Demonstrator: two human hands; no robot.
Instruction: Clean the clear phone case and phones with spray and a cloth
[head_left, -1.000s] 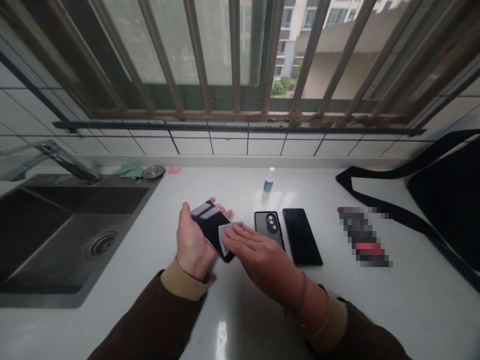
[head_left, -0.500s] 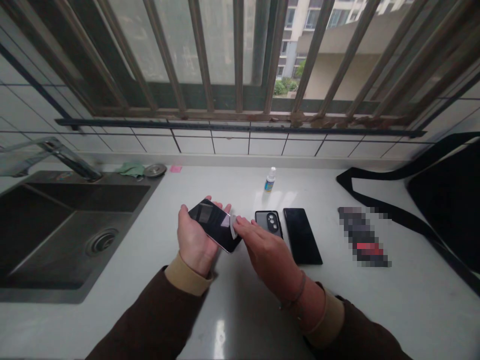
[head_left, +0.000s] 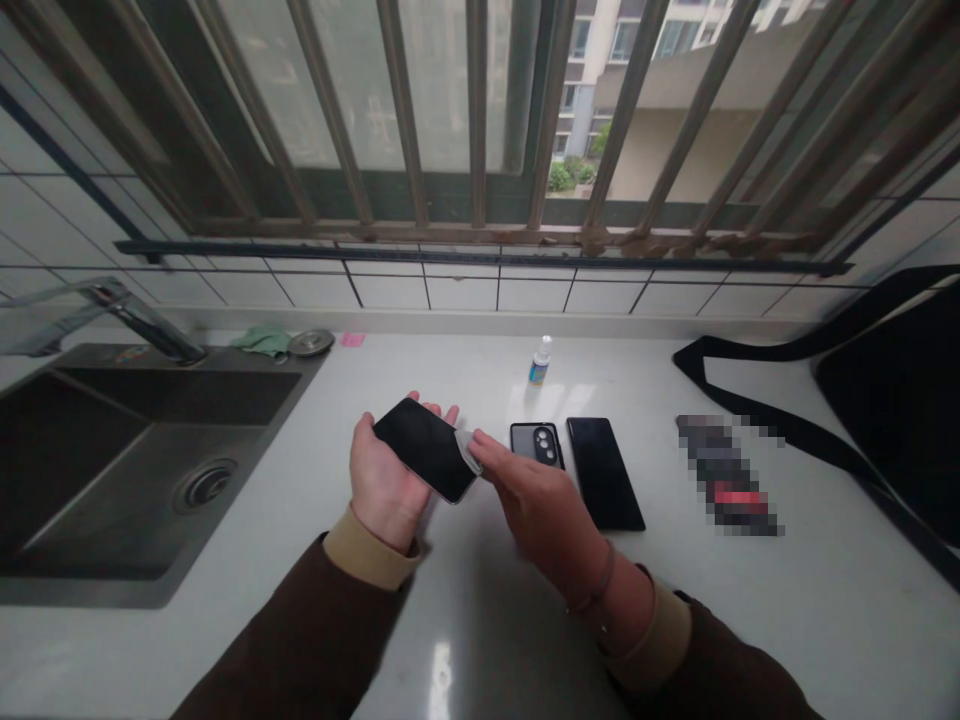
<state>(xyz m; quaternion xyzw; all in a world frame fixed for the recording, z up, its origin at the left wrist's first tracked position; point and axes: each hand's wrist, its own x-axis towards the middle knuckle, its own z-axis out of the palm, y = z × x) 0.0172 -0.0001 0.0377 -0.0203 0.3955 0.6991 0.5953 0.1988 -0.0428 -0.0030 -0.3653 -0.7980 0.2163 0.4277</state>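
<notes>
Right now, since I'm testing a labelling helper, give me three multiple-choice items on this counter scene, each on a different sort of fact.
1. Where does the small bottle stand?
A) on the floor
B) on a shelf
C) on the counter

2. What colour is the cloth by the sink?
A) green
B) red
C) yellow

3. What is the right hand doing?
A) gripping the bottle
B) holding a pale wipe at the edge of the phone in the left hand
C) lying flat on the counter

1 C: its base sits on the counter.
2 A: the crumpled cloth shows green.
3 B: the wipe lies at the phone's edge, under the fingers.
</notes>
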